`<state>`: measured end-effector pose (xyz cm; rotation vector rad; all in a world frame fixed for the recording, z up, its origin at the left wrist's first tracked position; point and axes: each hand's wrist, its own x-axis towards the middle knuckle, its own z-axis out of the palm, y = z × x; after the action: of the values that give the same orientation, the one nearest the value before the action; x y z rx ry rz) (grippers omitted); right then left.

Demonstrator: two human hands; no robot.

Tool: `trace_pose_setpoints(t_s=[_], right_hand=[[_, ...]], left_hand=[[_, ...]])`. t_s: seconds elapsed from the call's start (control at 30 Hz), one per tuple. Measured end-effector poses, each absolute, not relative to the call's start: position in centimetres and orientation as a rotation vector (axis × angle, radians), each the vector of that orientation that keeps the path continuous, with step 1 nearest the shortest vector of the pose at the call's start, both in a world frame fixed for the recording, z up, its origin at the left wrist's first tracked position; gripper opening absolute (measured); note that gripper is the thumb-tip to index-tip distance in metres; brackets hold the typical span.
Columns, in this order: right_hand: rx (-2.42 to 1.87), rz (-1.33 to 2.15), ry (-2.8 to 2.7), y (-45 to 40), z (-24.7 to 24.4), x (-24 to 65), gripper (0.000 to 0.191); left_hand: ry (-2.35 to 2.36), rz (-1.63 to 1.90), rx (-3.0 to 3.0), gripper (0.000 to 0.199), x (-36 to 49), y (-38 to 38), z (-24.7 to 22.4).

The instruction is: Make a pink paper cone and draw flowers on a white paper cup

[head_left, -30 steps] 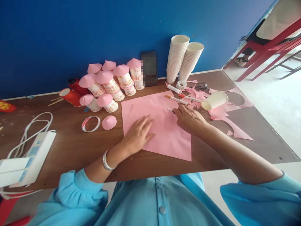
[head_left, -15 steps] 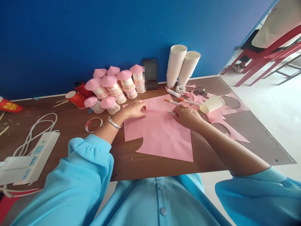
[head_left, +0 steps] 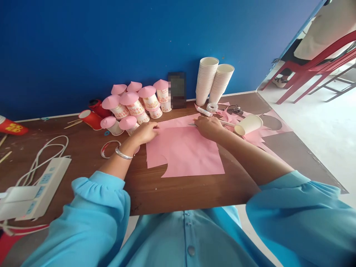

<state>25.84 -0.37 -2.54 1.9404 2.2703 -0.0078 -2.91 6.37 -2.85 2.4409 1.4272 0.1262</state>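
Observation:
Pink paper (head_left: 191, 152) with a curved cutout at its lower left lies on the table. At its left edge, my left hand (head_left: 147, 132) has its fingers closed on the paper. My right hand (head_left: 208, 128) is closed at the upper right edge, palm down. Thin pointed metal blades, apparently scissors (head_left: 191, 124), stick out leftward from under it; their handles are hidden by the fingers. A white glue-stick-like tube (head_left: 204, 111) and a roll of clear tape (head_left: 212, 107) lie just beyond this hand. Markers beside it are partly covered.
Pink-roofed paper cups (head_left: 129, 104) stand at back left. Two tall stacks of white cups (head_left: 207, 79) stand by the blue wall. A cup (head_left: 248, 124) lies on pink scraps (head_left: 283, 128) at right. A power strip (head_left: 47, 189) is at left, near a tape ring (head_left: 104, 150).
My right hand has moved up and left, over the markers, with the metal blades. My left hand has shifted left along the paper. The paper's lower right corner has moved away from me.

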Motion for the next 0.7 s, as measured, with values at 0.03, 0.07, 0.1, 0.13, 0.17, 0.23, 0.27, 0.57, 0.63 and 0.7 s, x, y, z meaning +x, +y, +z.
trace_pose_setpoints(t_s=[0.03,0.07,0.1,0.13,0.17,0.23,0.27,0.57,0.63,0.7], right_hand=[[1.936,0.008,2.280,-0.1,-2.9,25.6,0.040],[1.942,0.028,2.283,0.0,-3.1,25.5,0.041],[1.952,0.049,2.284,0.2,-3.3,25.4,0.042],[1.959,0.066,2.290,0.2,-3.5,25.4,0.042],[1.966,0.083,2.295,0.2,-3.6,25.4,0.042],[1.992,0.117,2.297,-0.2,-3.8,25.4,0.043],[2.008,0.136,2.296,-0.5,-3.9,25.4,0.044],[1.979,0.153,2.362,-2.6,-5.6,24.4,0.039],[1.978,0.155,2.363,-2.4,-5.8,24.6,0.041],[2.012,0.173,2.339,-2.4,-5.8,24.8,0.043]], left_hand=[[1.450,0.134,2.452,0.024,-3.1,6.4,-2.9],[1.460,0.140,2.466,0.023,-3.2,6.3,-3.0],[1.463,0.147,2.482,0.023,-3.2,6.3,-3.1],[1.463,0.159,2.500,0.023,-3.2,6.2,-3.1],[1.467,0.178,2.517,0.025,-3.1,6.0,-3.2],[1.488,0.250,2.554,0.033,-2.7,5.4,-3.2],[1.490,0.299,2.582,0.039,-2.4,5.0,-3.3],[0.816,0.013,2.744,0.077,1.2,-1.5,-6.2],[0.844,-0.043,2.713,0.080,1.3,-2.0,-6.4],[0.891,-0.047,2.692,0.082,1.2,-2.3,-6.2]])
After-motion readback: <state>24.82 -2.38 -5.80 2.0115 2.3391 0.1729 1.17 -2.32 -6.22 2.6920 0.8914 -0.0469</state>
